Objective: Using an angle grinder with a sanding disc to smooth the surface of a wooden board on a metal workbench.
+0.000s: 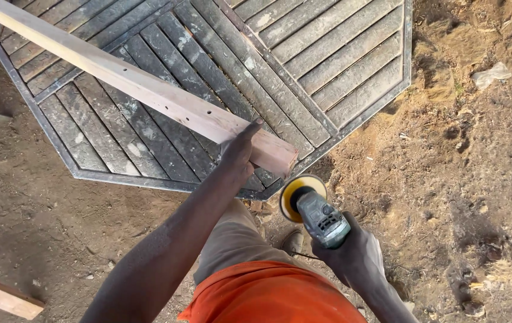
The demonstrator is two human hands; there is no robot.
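Observation:
A long pale wooden beam (148,90) with small holes along its side lies across a slatted metal-framed platform (340,113), running from the upper left down to my body. My left hand (239,151) grips the beam near its sawn end. My right hand (354,257) holds a grey angle grinder (319,215) fitted with a yellow sanding disc (298,186). The disc hangs just below the beam's end, apart from the wood.
Dry sandy ground with wood shavings (465,179) surrounds the platform. Another plank end (2,294) lies at the lower left. A pale scrap (490,75) rests on the dirt at the upper right. My shoe (292,242) shows below the grinder.

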